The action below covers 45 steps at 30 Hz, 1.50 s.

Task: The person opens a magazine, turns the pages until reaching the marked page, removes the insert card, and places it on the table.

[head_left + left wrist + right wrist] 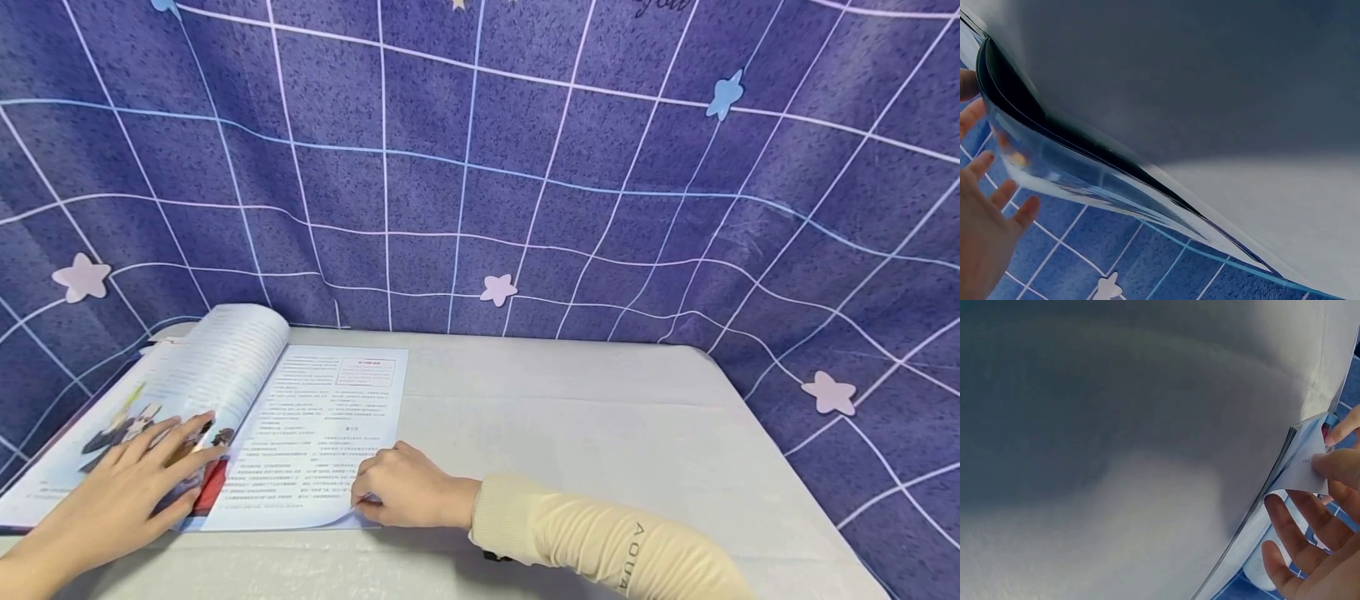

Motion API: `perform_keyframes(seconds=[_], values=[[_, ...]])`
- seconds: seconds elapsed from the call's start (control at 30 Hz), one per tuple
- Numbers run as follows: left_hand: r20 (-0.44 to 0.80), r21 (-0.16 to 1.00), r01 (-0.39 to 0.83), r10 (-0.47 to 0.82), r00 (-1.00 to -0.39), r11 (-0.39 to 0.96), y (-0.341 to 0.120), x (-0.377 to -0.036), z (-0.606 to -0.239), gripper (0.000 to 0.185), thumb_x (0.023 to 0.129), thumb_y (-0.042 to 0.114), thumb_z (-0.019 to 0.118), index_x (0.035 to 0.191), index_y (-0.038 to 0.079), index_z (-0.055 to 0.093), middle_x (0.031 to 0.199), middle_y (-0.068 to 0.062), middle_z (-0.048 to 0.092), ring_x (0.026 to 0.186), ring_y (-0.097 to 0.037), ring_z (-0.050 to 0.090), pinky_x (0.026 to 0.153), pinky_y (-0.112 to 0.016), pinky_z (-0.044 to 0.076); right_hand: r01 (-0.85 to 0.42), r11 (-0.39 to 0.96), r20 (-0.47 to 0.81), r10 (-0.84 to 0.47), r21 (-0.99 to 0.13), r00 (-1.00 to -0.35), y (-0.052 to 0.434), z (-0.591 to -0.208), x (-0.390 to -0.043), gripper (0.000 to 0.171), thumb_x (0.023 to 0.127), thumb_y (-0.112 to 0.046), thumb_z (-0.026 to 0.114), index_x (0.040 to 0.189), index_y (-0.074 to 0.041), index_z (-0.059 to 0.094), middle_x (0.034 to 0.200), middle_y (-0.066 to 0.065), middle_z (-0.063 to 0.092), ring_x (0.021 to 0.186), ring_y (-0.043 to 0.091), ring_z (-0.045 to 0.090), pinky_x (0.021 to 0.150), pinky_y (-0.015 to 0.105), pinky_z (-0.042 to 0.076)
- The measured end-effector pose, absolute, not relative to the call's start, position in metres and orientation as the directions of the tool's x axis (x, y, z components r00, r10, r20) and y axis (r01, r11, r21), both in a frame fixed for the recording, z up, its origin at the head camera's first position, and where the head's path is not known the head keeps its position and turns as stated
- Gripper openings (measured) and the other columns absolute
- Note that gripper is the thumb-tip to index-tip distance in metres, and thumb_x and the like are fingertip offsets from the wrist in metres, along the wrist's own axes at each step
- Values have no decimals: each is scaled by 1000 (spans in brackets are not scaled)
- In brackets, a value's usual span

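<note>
Purple grid-patterned cloth (525,167) with pale stars hangs behind and to both sides of the grey table (600,417), and my work lies at the table's left end. Starting at the left: my left hand (127,483) rests flat on the left-hand page of the open magazine (225,417), fingers straight and slightly spread, pressing on the colour pictures near the lower part of the spine. The left wrist view shows those fingers (985,187) extended beside a curved stack of glossy pages. Above the hand, a sheaf of pages (232,358) stands arched over the spine, not yet lying flat on either side. Next to the right is the text page (322,433), which lies flat on the table apart from its lower right corner. At that corner, my right hand (401,487) pinches the page edge between thumb and fingertips; the right wrist view confirms the corner (1307,462) raised off the stack and gripped, with the remaining fingers loosely extended below it. Status, as I judge it: the magazine is open and held steady, and one page corner is separated and lifted. Remaining: that page has not been carried across the spine, and the arched sheaf is unsettled. Right of my sleeve (600,542) the table carries nothing else I can identify
</note>
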<state>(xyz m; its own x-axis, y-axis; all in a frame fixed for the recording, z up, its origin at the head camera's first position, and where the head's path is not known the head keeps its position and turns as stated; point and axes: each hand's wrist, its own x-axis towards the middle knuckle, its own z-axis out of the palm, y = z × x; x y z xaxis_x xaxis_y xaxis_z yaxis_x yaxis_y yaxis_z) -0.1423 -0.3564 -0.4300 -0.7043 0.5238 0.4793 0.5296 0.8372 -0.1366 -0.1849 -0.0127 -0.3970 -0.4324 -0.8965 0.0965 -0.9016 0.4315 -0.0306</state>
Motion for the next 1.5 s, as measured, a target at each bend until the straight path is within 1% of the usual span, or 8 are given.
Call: perform_keyframes(seconds=[0.13, 0.27, 0.4, 0.5, 0.57, 0.67, 0.9, 1.5], values=[[459, -130, 520, 516, -723, 844, -358, -141, -432, 38, 85, 37, 58, 118, 18, 57, 144, -5, 34, 139, -23, 16, 114, -48, -9, -900, 436, 106, -894, -27, -436, -13, -397, -184, 6, 81, -28, 66, 84, -31, 71, 87, -20, 67, 70, -9, 49, 63, 10, 30], [426, -107, 495, 490, -761, 862, -358, -140, -433, 40, 80, 29, 65, 118, 17, 58, 139, -7, 39, 142, -8, 0, 105, -62, 11, -897, 441, 112, -890, -37, -442, -13, -397, -185, 6, 81, -28, 66, 83, -31, 71, 86, -19, 67, 71, -9, 50, 64, 10, 30], [418, -94, 496, 486, -768, 863, -357, -140, -435, 42, 78, 31, 68, 116, 14, 61, 132, -8, 44, 139, 0, -3, 99, -61, 19, -893, 447, 121, -885, -48, -449, -13, -399, -186, 6, 81, -28, 67, 82, -31, 71, 86, -19, 67, 71, -10, 49, 65, 10, 30], [406, -80, 490, 478, -779, 868, -355, -140, -435, 48, 75, 39, 70, 114, 11, 63, 131, -6, 44, 141, -16, 13, 94, -59, 25, -894, 447, 146, -882, -42, -448, -13, -399, -186, 5, 80, -28, 67, 80, -31, 71, 84, -19, 67, 68, -9, 48, 63, 9, 30], [386, -57, 472, 456, -802, 880, -353, -139, -434, 55, 72, 44, 71, 114, 10, 64, 131, -6, 44, 133, -28, 28, 84, -54, 32, -894, 446, 170, -879, -39, -446, -13, -399, -187, 5, 80, -28, 67, 80, -30, 71, 84, -19, 67, 70, -10, 50, 62, 9, 31], [362, -29, 452, 431, -826, 891, -350, -138, -433, 62, 67, 49, 73, 114, 9, 64, 130, -7, 45, 116, -35, 42, 82, -54, 35, -893, 449, 207, -870, -39, -447, -13, -397, -187, 5, 80, -29, 67, 81, -29, 71, 85, -18, 67, 73, -9, 54, 62, 8, 33], [340, 32, 448, 412, -845, 893, -347, -137, -431, 69, 62, 55, 74, 115, 13, 63, 131, -10, 46, 112, -44, 45, 84, -68, 31, -886, 460, 298, -838, -65, -457, -14, -395, -187, 6, 81, -30, 67, 83, -26, 71, 85, -16, 67, 76, -7, 57, 66, 8, 36], [313, -47, 430, 422, -851, 902, -339, -137, -425, 79, 53, 70, 69, 116, 24, 59, 129, -6, 47, 109, -38, 47, 73, -71, 36, -878, 466, 445, -767, -110, -463, -15, -393, -189, 7, 83, -29, 65, 83, -24, 70, 83, -16, 67, 76, -5, 56, 64, 5, 29]])
